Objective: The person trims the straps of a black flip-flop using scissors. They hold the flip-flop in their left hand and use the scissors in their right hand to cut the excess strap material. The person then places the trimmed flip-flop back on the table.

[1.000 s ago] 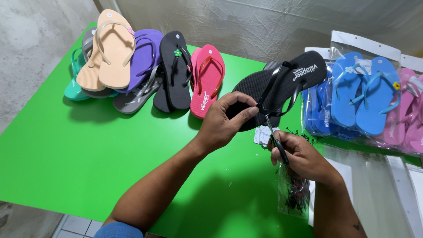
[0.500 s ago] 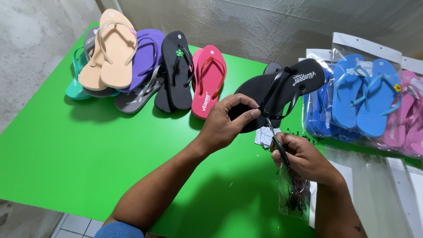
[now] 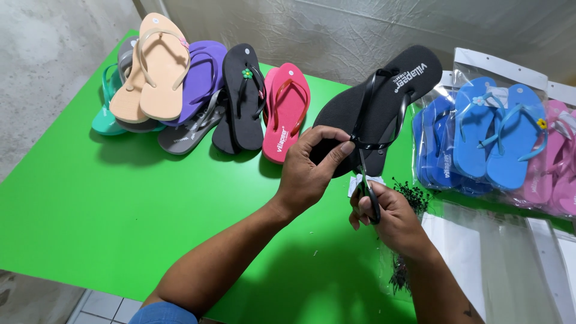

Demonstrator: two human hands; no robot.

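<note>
My left hand (image 3: 309, 171) pinches the heel end of a black flip-flop (image 3: 378, 108) that lies sole-up at a slant over the green table (image 3: 120, 204). My right hand (image 3: 390, 219) grips small black scissors (image 3: 365, 183), whose blades point up at the spot where the black strap meets the sole, right beside my left fingertips. A white tag (image 3: 360, 183) shows just under the scissors. The flip-flop's toe end points to the upper right.
Loose flip-flops are piled at the back left: peach (image 3: 153, 66), purple (image 3: 201, 78), black with a flower (image 3: 243, 96), red-pink (image 3: 287, 111), teal, grey. Bagged blue (image 3: 480, 132) and pink (image 3: 555, 156) pairs lie right. Clear bags (image 3: 498, 264) and small black bits (image 3: 411, 195) lie nearby.
The black flip-flop has tilted a little more upright and my left fingers have shifted along its heel; the scissors have come up closer to the strap.
</note>
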